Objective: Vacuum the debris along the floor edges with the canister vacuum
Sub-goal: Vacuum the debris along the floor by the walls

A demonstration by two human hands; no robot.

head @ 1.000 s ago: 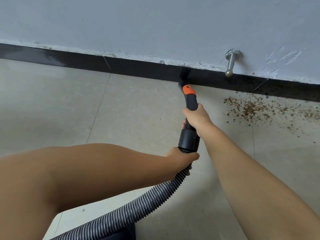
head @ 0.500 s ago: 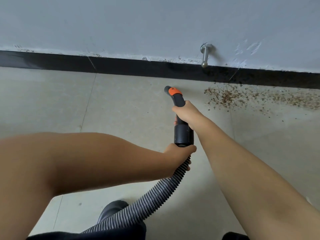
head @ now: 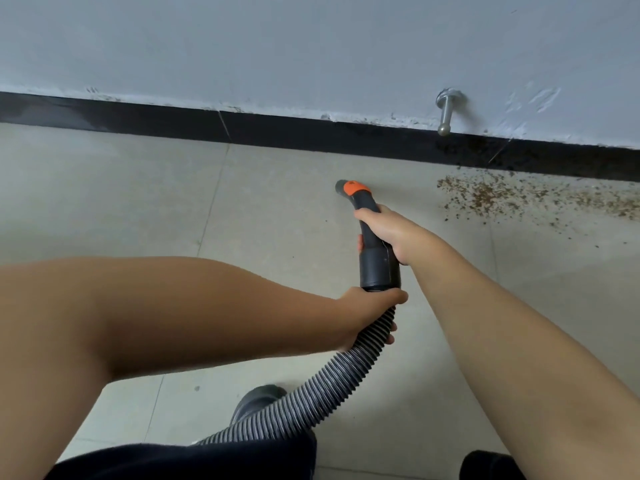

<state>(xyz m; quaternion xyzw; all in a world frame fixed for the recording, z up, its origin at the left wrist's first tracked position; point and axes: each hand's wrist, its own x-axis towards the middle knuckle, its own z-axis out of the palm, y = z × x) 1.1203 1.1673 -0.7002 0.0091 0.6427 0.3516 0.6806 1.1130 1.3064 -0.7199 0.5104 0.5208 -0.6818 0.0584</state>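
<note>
Now that I've drawn the black, orange-collared vacuum nozzle (head: pixel 360 206) off the black skirting (head: pixel 277 131), right hand (head: pixel 388 230) clamped on it, left hand (head: pixel 367 317) gripping the grey ribbed hose (head: pixel 311 407), the brown crumb debris (head: pixel 485 199) stays unvacuumed.

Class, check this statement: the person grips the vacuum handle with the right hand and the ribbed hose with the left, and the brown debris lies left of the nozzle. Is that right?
One detail is wrong. The head view shows the brown debris to the right of the nozzle, near the baseboard. The right hand and left hand hold as stated.
</note>
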